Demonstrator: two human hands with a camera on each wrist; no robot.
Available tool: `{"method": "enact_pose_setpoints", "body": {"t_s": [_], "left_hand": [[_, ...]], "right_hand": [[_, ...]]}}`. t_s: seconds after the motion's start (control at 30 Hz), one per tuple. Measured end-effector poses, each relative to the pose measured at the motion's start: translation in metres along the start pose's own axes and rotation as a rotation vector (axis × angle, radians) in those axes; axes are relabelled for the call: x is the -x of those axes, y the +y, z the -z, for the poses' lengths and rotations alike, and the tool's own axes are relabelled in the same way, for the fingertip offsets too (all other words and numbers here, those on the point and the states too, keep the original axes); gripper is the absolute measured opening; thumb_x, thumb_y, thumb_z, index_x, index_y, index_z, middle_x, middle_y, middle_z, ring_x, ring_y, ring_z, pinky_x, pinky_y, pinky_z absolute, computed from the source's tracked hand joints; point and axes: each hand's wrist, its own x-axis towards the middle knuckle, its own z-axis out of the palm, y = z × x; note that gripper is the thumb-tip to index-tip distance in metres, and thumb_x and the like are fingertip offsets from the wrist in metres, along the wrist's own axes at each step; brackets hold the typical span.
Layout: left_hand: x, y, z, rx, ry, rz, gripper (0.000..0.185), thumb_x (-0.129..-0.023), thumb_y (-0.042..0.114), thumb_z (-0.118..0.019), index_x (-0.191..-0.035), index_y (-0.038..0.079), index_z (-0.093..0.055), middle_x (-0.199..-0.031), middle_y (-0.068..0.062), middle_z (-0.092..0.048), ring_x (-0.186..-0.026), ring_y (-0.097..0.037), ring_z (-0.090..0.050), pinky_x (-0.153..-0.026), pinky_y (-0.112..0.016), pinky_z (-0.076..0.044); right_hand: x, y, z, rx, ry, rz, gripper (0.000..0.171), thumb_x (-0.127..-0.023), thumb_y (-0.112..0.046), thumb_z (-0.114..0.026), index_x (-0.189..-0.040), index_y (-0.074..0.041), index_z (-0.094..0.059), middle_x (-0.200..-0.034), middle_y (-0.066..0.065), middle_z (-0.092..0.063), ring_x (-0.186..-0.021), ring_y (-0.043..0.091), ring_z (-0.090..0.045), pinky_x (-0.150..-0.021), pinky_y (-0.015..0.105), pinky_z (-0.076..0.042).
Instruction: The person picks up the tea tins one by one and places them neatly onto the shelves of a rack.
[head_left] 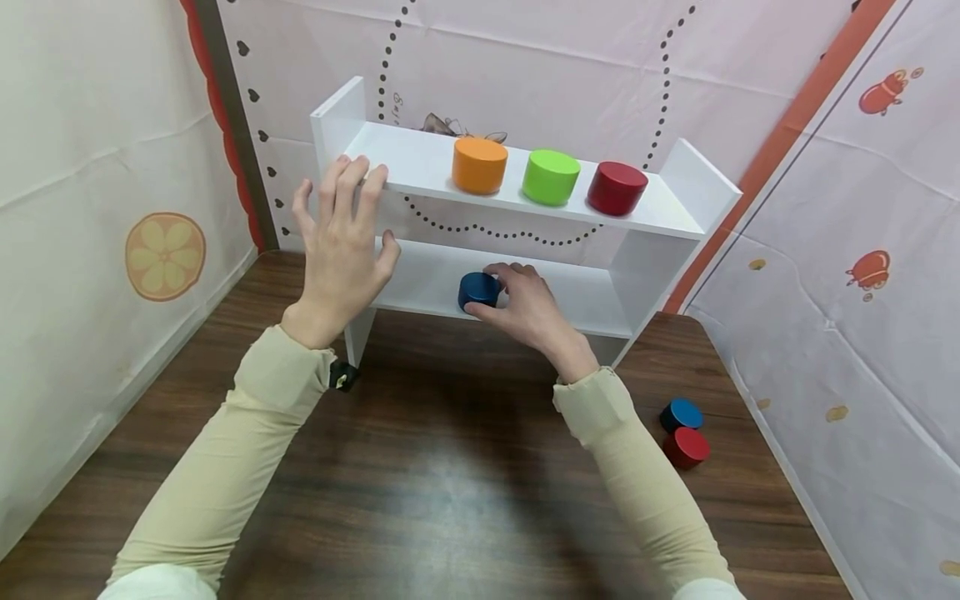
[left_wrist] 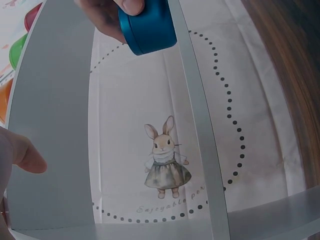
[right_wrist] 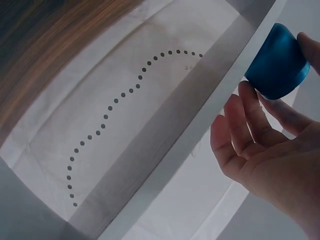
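My right hand has thumb and fingers curled round the dark blue puck, which sits on the lower board of the white shelf, left of centre and near the front edge. The right wrist view confirms it: fingertips lie against the puck's side, with the shelf edge just beside them. Whether the base is fully down on the board I cannot tell.

My left hand holds nothing; its fingers are spread and straight, tips resting on the front edge of the top board near its left end, as if bracing the unit.

On the top board stand an orange puck, a green puck and a red puck in a row, slightly apart. On the bench, to my right and well apart from the shelf, lie a smaller blue puck and a red one, touching.

Judgement: the step in hand is seating the blue puck on the lower board. The next move calls for checking it stands flat, then loosening the fingers without dragging it forward.
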Motion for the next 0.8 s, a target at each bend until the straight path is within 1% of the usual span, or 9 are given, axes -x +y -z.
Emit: {"method": "enact_pose_setpoints", "body": {"t_s": [0.17,0.37,0.43,0.6,0.8], "left_hand": [[-0.001,0.000,0.000,0.000,0.008,-0.005,0.068,-0.077,0.006,-0.062,-0.141,0.011,-0.039,-0.146,-0.013,-0.040,-0.142,-0.029,-0.027,-0.111,-0.060,-0.012],[0.000,0.001,0.001,-0.001,-0.006,0.000,0.067,-0.078,0.007,-0.062,-0.141,0.011,-0.040,-0.146,-0.013,-0.040,-0.142,-0.029,-0.026,-0.112,-0.060,-0.011],[0.000,0.001,0.001,0.000,-0.010,0.001,0.066,-0.078,0.008,-0.062,-0.141,0.011,-0.040,-0.146,-0.013,-0.040,-0.142,-0.029,-0.026,-0.112,-0.059,-0.010],[0.001,0.001,0.001,0.001,-0.010,0.000,0.067,-0.077,0.007,-0.063,-0.141,0.011,-0.040,-0.146,-0.013,-0.040,-0.142,-0.029,-0.026,-0.112,-0.059,-0.010],[0.000,0.001,0.001,0.000,-0.002,0.001,0.068,-0.077,0.007,-0.063,-0.141,0.011,-0.040,-0.145,-0.013,-0.040,-0.142,-0.029,-0.026,-0.112,-0.059,-0.010]], "right_hand": [[0.008,0.001,0.003,-0.007,0.052,0.023,0.063,-0.082,-0.046,-0.070,-0.133,-0.012,-0.052,-0.120,0.009,-0.061,-0.109,0.023,-0.053,-0.092,0.041,-0.049],[0.034,0.013,0.011,-0.079,0.137,0.051,0.049,-0.086,-0.037,-0.070,-0.122,-0.009,-0.055,-0.110,0.010,-0.062,-0.103,0.024,-0.054,-0.093,0.042,-0.044],[0.045,0.021,0.014,-0.087,0.168,0.057,0.044,-0.087,-0.034,-0.069,-0.120,-0.007,-0.056,-0.108,0.011,-0.062,-0.100,0.025,-0.054,-0.091,0.041,-0.045],[0.072,0.046,0.017,-0.063,0.259,0.060,0.038,-0.088,-0.026,-0.068,-0.116,-0.002,-0.059,-0.101,0.014,-0.064,-0.092,0.026,-0.057,-0.082,0.041,-0.049],[0.100,0.085,0.019,-0.037,0.398,0.005,0.035,-0.086,-0.018,-0.070,-0.113,0.002,-0.060,-0.095,0.017,-0.064,-0.088,0.030,-0.060,-0.077,0.045,-0.048]]}}
